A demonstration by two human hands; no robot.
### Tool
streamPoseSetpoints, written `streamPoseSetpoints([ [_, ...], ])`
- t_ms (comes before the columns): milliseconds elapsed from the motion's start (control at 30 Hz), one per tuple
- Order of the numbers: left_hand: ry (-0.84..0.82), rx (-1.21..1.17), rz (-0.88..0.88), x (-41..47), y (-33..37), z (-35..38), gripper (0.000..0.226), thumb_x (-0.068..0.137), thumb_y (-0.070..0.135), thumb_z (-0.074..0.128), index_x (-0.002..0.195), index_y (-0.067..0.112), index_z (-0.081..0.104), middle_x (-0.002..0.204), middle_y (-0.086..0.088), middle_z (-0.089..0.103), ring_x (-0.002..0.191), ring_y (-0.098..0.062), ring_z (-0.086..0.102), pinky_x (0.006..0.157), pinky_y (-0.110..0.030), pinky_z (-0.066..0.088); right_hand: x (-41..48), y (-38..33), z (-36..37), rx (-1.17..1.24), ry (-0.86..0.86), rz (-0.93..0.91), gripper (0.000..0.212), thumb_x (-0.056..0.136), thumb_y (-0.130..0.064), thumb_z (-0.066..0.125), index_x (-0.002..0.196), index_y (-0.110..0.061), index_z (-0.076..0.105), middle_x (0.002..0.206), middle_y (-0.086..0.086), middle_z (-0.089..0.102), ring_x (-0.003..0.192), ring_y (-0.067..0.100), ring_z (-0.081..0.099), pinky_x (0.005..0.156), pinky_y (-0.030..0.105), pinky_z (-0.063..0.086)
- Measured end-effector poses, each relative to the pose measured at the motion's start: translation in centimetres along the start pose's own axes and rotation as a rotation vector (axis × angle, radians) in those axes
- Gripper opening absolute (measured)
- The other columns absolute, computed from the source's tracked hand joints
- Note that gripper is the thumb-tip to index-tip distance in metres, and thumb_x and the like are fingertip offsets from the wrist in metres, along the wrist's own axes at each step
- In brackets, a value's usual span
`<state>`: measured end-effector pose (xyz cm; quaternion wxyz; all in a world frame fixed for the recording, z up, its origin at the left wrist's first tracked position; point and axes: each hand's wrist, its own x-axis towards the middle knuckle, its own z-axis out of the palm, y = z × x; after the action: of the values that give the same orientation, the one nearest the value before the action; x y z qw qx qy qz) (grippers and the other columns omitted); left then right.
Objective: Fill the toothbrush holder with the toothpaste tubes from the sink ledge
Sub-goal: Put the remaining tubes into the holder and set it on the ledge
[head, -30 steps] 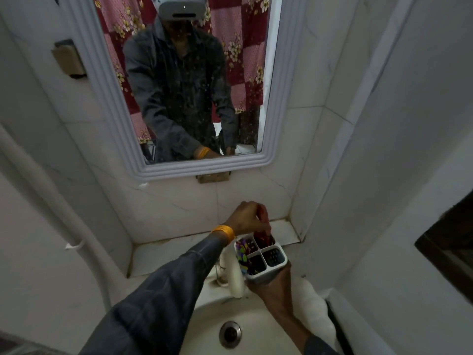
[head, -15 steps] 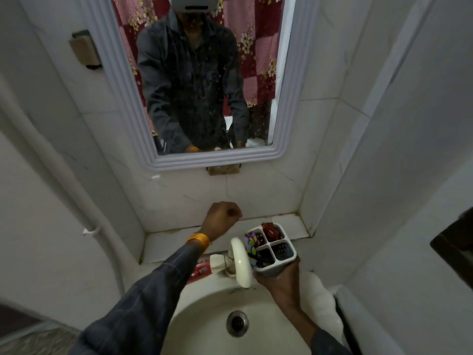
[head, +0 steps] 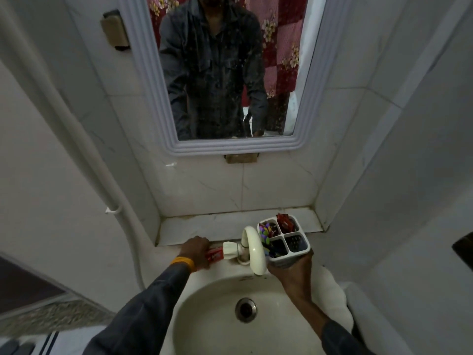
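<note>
My right hand grips a white toothbrush holder with four compartments, held above the sink's right rim. A red tube end sticks out of its far compartment and a multicoloured item fills the left one. My left hand rests on a red and white toothpaste tube that lies on the sink ledge, left of the tap. Its white cap points toward the tap. The fingers cover the tube's left end.
A white curved tap stands between my two hands. The basin with its drain lies below. A marble shelf runs behind the tap, under a white-framed mirror. A pipe runs down the left wall.
My left hand left the holder, swung left and dropped onto the toothpaste tube on the ledge. The holder in my right hand moved slightly right.
</note>
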<state>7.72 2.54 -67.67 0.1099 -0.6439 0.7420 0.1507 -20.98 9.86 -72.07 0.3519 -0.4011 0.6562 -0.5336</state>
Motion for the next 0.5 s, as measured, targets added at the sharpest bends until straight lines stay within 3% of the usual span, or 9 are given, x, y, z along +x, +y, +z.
streamPoseSetpoints([
  [200, 0.126, 0.210, 0.125, -0.8, 0.3, 0.0, 0.047, 0.087, 0.028, 0.069, 0.131, 0.019, 0.059, 0.120, -0.008, 0.070, 0.109, -0.028, 0.067, 0.092, -0.039, 0.055, -0.2, 0.0, -0.1, -0.008, 0.009, -0.004, 0.119, 0.053, 0.001, 0.116, 0.156, 0.001, 0.055, 0.148, 0.018, 0.074, 0.140, 0.037, 0.074, 0.116, 0.064, 0.063],
  [333, 0.250, 0.177, 0.226, -1.7, 1.2, 1.4, 0.050, 0.093, 0.015, 0.056, 0.142, 0.024, 0.048, 0.125, -0.005, 0.064, 0.106, -0.028, 0.067, 0.086, -0.040, 0.056, -0.2, -0.1, -0.1, -0.002, 0.005, -0.006, 0.120, 0.053, 0.003, 0.115, 0.156, 0.001, 0.055, 0.148, 0.018, 0.075, 0.139, 0.037, 0.075, 0.116, 0.065, 0.063],
  [400, 0.300, 0.144, 0.236, -1.8, 1.8, 1.8, 0.049, 0.093, 0.014, 0.057, 0.141, 0.026, 0.051, 0.126, -0.003, 0.067, 0.108, -0.026, 0.068, 0.087, -0.036, 0.054, -0.3, -0.1, -0.1, 0.000, 0.014, -0.005, 0.121, 0.052, 0.004, 0.115, 0.156, 0.002, 0.054, 0.148, 0.019, 0.074, 0.139, 0.037, 0.075, 0.116, 0.064, 0.064],
  [500, 0.242, 0.084, 0.165, -1.7, 2.0, 1.5, 0.042, 0.087, 0.016, 0.066, 0.128, 0.022, 0.062, 0.123, -0.008, 0.070, 0.110, -0.029, 0.067, 0.090, -0.037, 0.055, -0.3, 0.0, -0.2, 0.001, 0.004, 0.001, 0.121, 0.053, 0.004, 0.115, 0.156, 0.003, 0.053, 0.148, 0.021, 0.073, 0.139, 0.038, 0.075, 0.116, 0.065, 0.063],
])
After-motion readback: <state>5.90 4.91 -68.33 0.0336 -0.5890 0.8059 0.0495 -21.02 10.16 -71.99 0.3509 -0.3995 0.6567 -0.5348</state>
